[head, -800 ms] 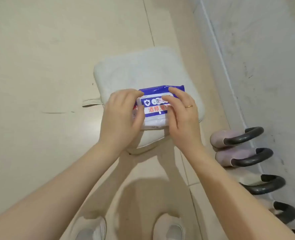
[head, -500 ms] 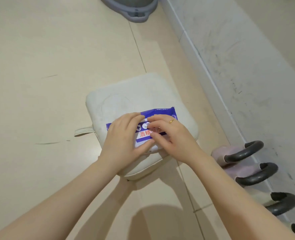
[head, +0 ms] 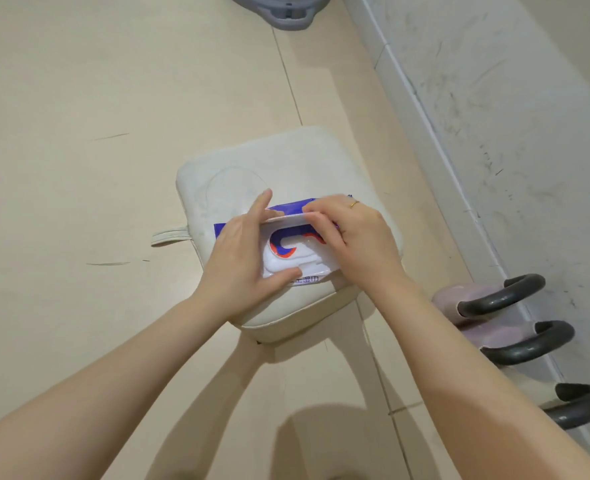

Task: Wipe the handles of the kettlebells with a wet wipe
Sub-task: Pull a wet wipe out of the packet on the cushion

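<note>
A blue and white wet wipe pack [head: 286,252] lies on a cream padded stool [head: 286,161]. My left hand [head: 241,261] holds the pack's left side, thumb pressed on its near edge. My right hand [head: 352,244] pinches the pack's flap lid [head: 288,218], which stands lifted over the opening. Along the wall at the right stand several kettlebells with dark handles: a pink one [head: 501,296], a second pink one [head: 529,341] and a pale one [head: 577,405].
A pale wall with a skirting board [head: 435,140] runs down the right side. A grey plastic base [head: 286,12] sits on the floor at the top. A strap loop [head: 170,235] sticks out from the stool's left. The floor is beige tile.
The pack now rests on the stool instead of being held above it, and my right hand has peeled the flap lid up. The view has tilted upward.
</note>
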